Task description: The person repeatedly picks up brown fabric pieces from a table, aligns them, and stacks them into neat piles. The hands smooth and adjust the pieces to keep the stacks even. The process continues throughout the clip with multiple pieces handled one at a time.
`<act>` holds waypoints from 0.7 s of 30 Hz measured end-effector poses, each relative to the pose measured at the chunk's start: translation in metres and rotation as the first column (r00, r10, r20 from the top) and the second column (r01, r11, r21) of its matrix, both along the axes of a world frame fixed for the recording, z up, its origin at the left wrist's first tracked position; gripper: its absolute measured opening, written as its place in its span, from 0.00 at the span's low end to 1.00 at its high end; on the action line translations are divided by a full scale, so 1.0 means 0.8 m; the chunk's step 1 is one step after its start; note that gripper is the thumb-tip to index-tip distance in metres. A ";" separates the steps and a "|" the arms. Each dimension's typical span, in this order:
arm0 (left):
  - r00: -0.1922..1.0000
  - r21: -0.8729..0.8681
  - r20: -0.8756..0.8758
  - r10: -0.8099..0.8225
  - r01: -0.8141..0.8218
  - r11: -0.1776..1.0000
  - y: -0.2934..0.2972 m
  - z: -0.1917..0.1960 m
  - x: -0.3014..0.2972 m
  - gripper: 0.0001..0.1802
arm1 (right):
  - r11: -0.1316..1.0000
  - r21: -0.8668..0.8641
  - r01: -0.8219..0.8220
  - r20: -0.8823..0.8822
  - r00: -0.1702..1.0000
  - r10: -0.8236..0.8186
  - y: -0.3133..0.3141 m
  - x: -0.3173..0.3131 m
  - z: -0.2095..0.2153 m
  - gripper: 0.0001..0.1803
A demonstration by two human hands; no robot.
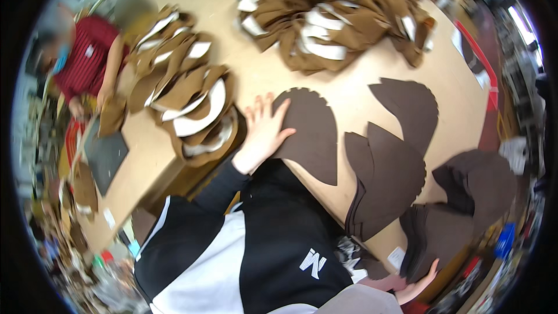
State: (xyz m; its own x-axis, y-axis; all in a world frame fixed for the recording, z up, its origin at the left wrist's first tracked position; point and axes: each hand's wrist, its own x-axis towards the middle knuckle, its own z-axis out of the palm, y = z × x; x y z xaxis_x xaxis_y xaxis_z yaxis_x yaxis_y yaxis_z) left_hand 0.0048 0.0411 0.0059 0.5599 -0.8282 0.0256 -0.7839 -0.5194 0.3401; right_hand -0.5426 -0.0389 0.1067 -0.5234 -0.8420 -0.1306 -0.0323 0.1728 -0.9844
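My left hand lies with fingers spread over the left edge of a dark brown, rounded flat piece that has a notched edge. Low on the right, my right hand touches the near edge of a stack of dark brown pieces; one finger shows stretched out, the others are hidden. Between the hands lie more overlapping dark brown pieces with notched curves. A similar piece rests farther back, and another stack stands at the right.
A large heap of brown pieces with white strips covers the table's far part. Bundles of similar pieces line the left edge. Across the left side, a person in a red striped shirt handles a brown piece. The pale table ends near my body.
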 end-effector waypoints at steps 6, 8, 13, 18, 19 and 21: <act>0.964 -0.141 -0.264 0.001 -0.040 0.989 0.001 0.035 0.002 0.33 | 0.999 0.035 -0.039 -0.312 0.949 0.048 -0.034 -0.047 -0.023 0.43; 0.958 -0.302 -0.278 -0.076 -0.012 0.953 -0.007 0.031 0.002 0.21 | 0.995 0.065 0.073 -0.672 0.741 -0.011 -0.039 -0.072 -0.036 0.44; 0.777 -0.401 -0.557 -0.294 0.059 0.914 -0.033 0.058 0.035 0.10 | 0.946 -0.323 0.010 -0.944 0.075 -0.323 -0.026 -0.032 -0.005 0.40; 0.721 -0.645 -0.419 -0.552 0.191 0.740 -0.026 0.140 0.030 0.14 | 0.845 -0.301 -0.443 -0.731 0.675 0.094 -0.006 0.147 0.019 0.24; 0.727 -0.683 -0.321 -0.606 0.266 0.681 -0.023 0.157 0.031 0.15 | 0.786 -0.216 -0.580 -0.755 0.610 0.242 -0.005 0.180 0.012 0.25; 0.740 -0.721 -0.128 -0.661 0.388 0.574 -0.013 0.193 0.028 0.16 | 0.673 -0.112 -0.731 -0.774 0.489 0.402 0.007 0.266 -0.003 0.40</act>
State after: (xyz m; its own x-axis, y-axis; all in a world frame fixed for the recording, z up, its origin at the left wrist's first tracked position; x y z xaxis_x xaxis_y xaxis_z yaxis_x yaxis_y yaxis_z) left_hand 0.0273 0.0306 0.1607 0.1067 -0.8331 0.5427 -0.5942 0.3842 0.7066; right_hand -0.3298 -0.0335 0.1039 0.2978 -0.8582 0.4182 -0.6101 -0.5080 -0.6080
